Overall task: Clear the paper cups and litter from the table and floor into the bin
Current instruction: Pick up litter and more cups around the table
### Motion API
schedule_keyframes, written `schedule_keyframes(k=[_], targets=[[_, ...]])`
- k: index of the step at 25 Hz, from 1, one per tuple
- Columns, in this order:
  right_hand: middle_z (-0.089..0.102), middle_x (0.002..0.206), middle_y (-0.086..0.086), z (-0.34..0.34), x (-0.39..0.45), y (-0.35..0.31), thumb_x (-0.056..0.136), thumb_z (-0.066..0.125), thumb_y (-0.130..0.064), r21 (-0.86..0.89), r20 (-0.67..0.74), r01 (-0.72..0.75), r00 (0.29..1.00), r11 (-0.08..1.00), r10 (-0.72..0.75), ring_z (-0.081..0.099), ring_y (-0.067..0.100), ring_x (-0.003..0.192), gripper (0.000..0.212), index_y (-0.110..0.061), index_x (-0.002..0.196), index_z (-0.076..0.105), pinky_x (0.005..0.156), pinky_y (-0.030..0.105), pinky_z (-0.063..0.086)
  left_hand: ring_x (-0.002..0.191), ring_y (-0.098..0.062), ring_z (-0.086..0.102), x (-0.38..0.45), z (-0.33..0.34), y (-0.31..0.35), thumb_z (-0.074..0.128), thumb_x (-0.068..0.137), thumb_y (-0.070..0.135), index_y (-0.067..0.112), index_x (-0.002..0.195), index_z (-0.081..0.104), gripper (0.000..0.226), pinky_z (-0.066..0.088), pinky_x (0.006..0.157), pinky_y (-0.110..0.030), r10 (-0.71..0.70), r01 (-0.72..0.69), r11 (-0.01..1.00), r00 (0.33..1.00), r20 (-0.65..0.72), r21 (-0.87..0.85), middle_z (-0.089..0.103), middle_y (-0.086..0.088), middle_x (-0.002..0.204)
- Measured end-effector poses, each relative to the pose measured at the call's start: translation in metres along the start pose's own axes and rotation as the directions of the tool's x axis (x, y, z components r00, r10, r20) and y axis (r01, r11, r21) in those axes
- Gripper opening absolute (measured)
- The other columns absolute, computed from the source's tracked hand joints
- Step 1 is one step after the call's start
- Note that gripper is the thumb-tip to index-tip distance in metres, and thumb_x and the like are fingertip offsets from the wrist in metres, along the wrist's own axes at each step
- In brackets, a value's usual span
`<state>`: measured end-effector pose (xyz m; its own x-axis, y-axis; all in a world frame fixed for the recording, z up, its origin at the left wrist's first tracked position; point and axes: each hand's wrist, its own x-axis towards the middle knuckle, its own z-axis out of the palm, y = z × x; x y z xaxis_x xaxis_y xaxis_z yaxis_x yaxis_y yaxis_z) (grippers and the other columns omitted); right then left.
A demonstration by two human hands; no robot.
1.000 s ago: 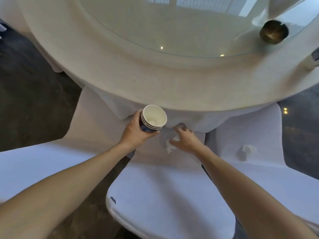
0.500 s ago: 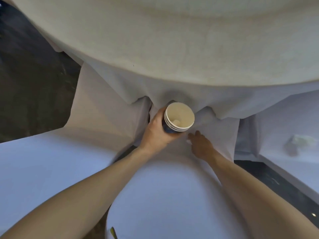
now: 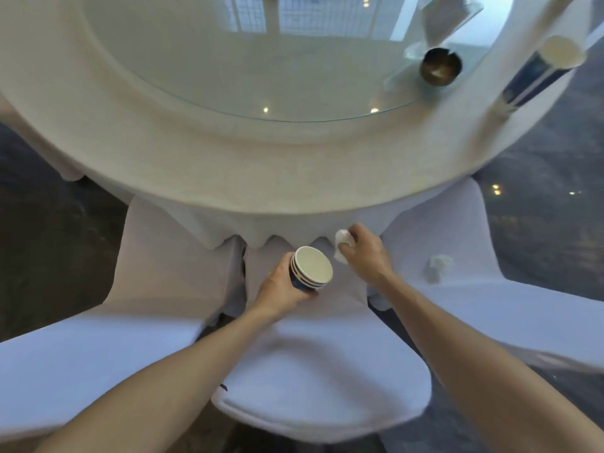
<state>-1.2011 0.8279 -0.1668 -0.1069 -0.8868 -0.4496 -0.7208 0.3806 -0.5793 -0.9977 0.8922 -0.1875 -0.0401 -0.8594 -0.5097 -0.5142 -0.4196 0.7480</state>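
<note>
Hands are working over a white-covered chair [image 3: 327, 371] pushed up to a round counter [image 3: 228, 178] draped in white cloth. At about 6 o'clock from the counter's centre, the left hand [image 3: 284, 289] is gripping a nested stack of paper cups [image 3: 310, 268], blue-walled, mouths tilted up toward the camera. Just beside it at 1 o'clock, the right hand [image 3: 366, 253] is pinching a crumpled white tissue [image 3: 343, 245] in curled fingers. A moment earlier that hand was lying low on the chair seat with the tissue under it; now the tissue is lifted clear and held up near the cups. That likely means this piece of litter is collected, and could be dropped into the top cup. A 2nd crumpled tissue [image 3: 438, 266] is lying on the neighbouring chair at 3 o'clock. Another blue paper cup [image 3: 542, 70] is standing at the counter's edge at 1 o'clock, near a dark metal bowl [image 3: 439, 68] on the glass turntable [image 3: 261, 53]. No bin is showing.
</note>
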Motion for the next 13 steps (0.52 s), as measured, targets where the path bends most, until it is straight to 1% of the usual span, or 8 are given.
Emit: schedule_keyframes(k=[2,4,6,7,9,10,12,13], targets=[[0.062,0.099,0.004,-0.032,-0.026,-0.017,0.095,0.061,-0.025,0.037,-0.034,0.077,0.997,0.996,-0.076,0.058,0.027,0.090,0.018,-0.010,0.105,0.058,0.072,0.038,0.043,0.115,-0.018,0.066,-0.013,0.005,0.031,0.095,0.059,0.030,0.029,0.129,0.056,0.080,0.056,0.095,-0.042,0.045,-0.045,0.999,0.999,0.015,0.003,0.070,0.008,0.121],[0.063,0.106,0.004,-0.060,-0.053,-0.023,0.093,0.063,-0.024,0.067,-0.043,0.147,0.989,0.987,-0.144,0.060,0.024,0.095,0.020,-0.011,0.108,0.061,0.078,0.038,0.047,0.113,-0.018,0.066,-0.027,0.012,0.062,0.095,0.060,0.030,0.029,0.130,0.056,0.080,0.055,0.092,-0.041,0.074,-0.074,0.997,0.997,0.009,-0.012,0.070,0.008,0.121],[0.067,0.110,0.003,-0.078,-0.074,-0.022,0.092,0.064,-0.025,0.086,-0.006,0.152,0.988,0.985,-0.152,0.063,0.021,0.098,0.023,-0.016,0.113,0.064,0.084,0.039,0.054,0.111,-0.019,0.066,-0.038,0.021,0.083,0.095,0.061,0.029,0.028,0.131,0.056,0.079,0.053,0.084,-0.037,0.092,-0.092,0.996,0.996,-0.008,0.000,0.070,0.007,0.121],[0.070,0.111,0.003,-0.088,-0.086,-0.018,0.091,0.063,-0.023,0.079,0.026,0.145,0.989,0.986,-0.148,0.065,0.021,0.099,0.024,-0.017,0.114,0.065,0.086,0.040,0.056,0.110,-0.020,0.066,-0.048,0.027,0.093,0.095,0.062,0.029,0.027,0.131,0.056,0.080,0.053,0.082,-0.036,0.105,-0.104,0.994,0.994,-0.020,0.020,0.070,0.006,0.121],[0.074,0.112,0.004,-0.110,-0.107,-0.008,0.089,0.062,-0.019,0.012,0.080,0.157,0.984,0.988,-0.157,0.067,0.022,0.102,0.026,-0.021,0.113,0.070,0.090,0.040,0.057,0.106,-0.021,0.067,-0.069,0.045,0.113,0.094,0.061,0.032,0.029,0.129,0.055,0.079,0.054,0.080,-0.037,0.136,-0.132,0.989,0.989,-0.054,0.066,0.070,0.006,0.118],[0.074,0.112,0.002,-0.121,-0.119,0.000,0.088,0.060,-0.022,-0.038,0.100,0.176,0.980,0.984,-0.172,0.068,0.023,0.103,0.026,-0.025,0.112,0.072,0.091,0.040,0.056,0.104,-0.021,0.067,-0.081,0.056,0.123,0.094,0.060,0.035,0.030,0.128,0.054,0.079,0.053,0.078,-0.037,0.155,-0.150,0.985,0.986,-0.058,0.086,0.070,0.006,0.117],[0.073,0.107,0.000,-0.141,-0.142,0.017,0.089,0.054,-0.030,-0.116,0.132,0.225,0.969,0.967,-0.209,0.068,0.027,0.100,0.027,-0.030,0.109,0.073,0.088,0.042,0.056,0.101,-0.020,0.067,-0.102,0.080,0.144,0.094,0.060,0.038,0.032,0.125,0.054,0.076,0.051,0.073,-0.034,0.189,-0.182,0.978,0.980,-0.061,0.103,0.070,0.008,0.115],[0.070,0.101,0.000,-0.147,-0.147,0.024,0.091,0.050,-0.029,-0.140,0.130,0.260,0.961,0.955,-0.243,0.067,0.030,0.096,0.027,-0.028,0.107,0.072,0.086,0.042,0.055,0.100,-0.019,0.068,-0.107,0.089,0.153,0.095,0.061,0.039,0.032,0.124,0.054,0.075,0.050,0.071,-0.032,0.200,-0.194,0.976,0.978,-0.055,0.098,0.071,0.008,0.113]])
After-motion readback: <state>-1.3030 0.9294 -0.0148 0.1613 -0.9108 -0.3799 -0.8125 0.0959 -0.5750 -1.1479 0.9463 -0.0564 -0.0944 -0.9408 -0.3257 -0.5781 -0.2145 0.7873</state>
